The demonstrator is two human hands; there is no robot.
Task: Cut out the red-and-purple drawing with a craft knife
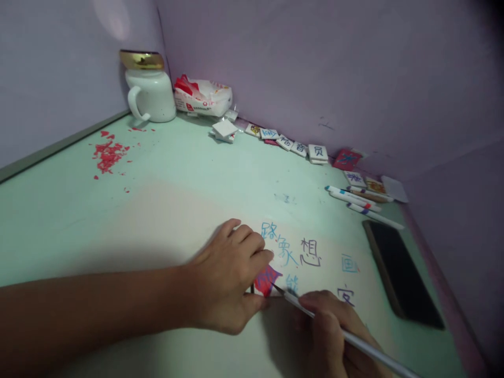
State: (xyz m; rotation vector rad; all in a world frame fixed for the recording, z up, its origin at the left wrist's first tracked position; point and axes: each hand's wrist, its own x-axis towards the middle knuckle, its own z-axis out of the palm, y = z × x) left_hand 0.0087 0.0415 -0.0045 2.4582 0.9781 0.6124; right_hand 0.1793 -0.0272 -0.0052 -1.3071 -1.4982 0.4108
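My left hand (232, 278) presses down on a small square block (268, 282), its fingers and thumb closed around the left side. Red colour and a purple-blue character cover the block's face, partly hidden by my fingers. In my right hand (326, 323) is a slim silver craft knife (366, 344), held like a pen. The dark pointed blade meets the right part of the red patch. Under both hands lies a pale sheet with handwritten Chinese characters (310, 253) in blue and purple.
Red shavings (108, 155) lie at the left. Along the back wall stand a white mug (153, 97) with a gold lid, a tissue pack (205, 97) and several square blocks (317, 152) with characters. Marker pens (354, 198) and a dark phone (401, 275) lie at the right.
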